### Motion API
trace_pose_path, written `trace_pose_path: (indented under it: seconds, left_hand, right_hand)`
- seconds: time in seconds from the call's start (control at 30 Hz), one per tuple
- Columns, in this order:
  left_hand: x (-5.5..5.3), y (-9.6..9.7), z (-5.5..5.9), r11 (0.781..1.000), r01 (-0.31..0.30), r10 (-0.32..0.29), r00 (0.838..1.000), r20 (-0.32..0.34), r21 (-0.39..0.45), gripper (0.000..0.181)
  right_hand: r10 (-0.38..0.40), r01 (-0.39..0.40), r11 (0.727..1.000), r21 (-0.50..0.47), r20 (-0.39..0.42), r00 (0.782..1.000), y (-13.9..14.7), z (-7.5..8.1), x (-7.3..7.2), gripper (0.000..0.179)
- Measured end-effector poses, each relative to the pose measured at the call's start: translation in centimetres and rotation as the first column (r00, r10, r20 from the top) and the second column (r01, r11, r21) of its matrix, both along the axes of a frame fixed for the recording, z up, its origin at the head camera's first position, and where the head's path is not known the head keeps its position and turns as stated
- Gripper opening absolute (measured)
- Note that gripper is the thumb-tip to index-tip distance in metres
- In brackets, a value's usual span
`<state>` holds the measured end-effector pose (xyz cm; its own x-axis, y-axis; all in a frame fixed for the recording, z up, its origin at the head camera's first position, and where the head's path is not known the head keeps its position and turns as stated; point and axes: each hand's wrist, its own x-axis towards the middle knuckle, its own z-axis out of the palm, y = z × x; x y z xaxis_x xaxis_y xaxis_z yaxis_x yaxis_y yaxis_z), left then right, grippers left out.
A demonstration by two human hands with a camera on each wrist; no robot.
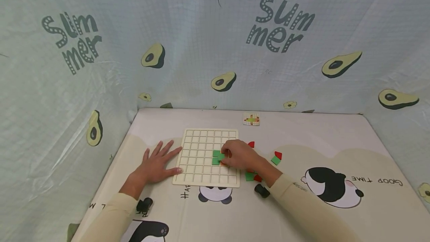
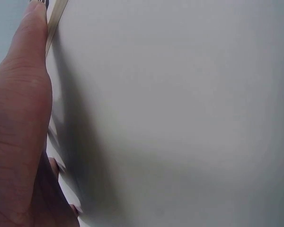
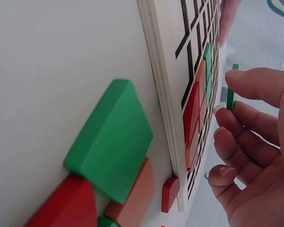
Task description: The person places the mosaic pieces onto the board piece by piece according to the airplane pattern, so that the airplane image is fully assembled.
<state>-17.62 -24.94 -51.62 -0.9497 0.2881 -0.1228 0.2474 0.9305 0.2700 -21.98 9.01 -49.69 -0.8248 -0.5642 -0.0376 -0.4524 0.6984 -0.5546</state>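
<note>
A pale wooden grid board [image 1: 195,152] lies on the table between both hands. My left hand [image 1: 156,165] is spread flat beside it, thumb and index fingertip at its left edge. Over the board's right half, my right hand [image 1: 240,154] pinches a thin green tile [image 3: 231,87] between thumb and fingers, held on edge just above the grid. Green tiles [image 1: 216,156] sit in the grid below that hand. The right wrist view also shows a red piece [image 3: 191,111] and orange tiles [image 3: 201,73] set in the cells; the right hand partly covers these in the head view.
Right of the board lie loose pieces: a green square [image 3: 111,142], an orange one [image 3: 135,196] and several red ones, including a red piece [image 1: 278,155] farther out. A small patterned card [image 1: 251,119] lies behind the board. Printed curtains [image 1: 188,40] border the table.
</note>
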Motion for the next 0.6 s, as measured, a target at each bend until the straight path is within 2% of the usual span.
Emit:
trace_pose_path:
  seconds: [0.47,0.6]
  left_hand:
    - [-0.2,-0.1,-0.1,1.000,-0.008,0.008,1.000,0.012,-0.002,0.080]
    - [-0.2,-0.2,-0.3,1.000,-0.005,0.005,1.000,0.011,-0.002,0.080]
  right_hand:
    - [-0.006,0.005,0.999,0.053,0.018,1.000,-1.3,0.1,-0.4,0.029]
    - [0.012,-0.012,0.999,0.047,-0.003,1.000,-1.6,-0.2,-0.6,0.026]
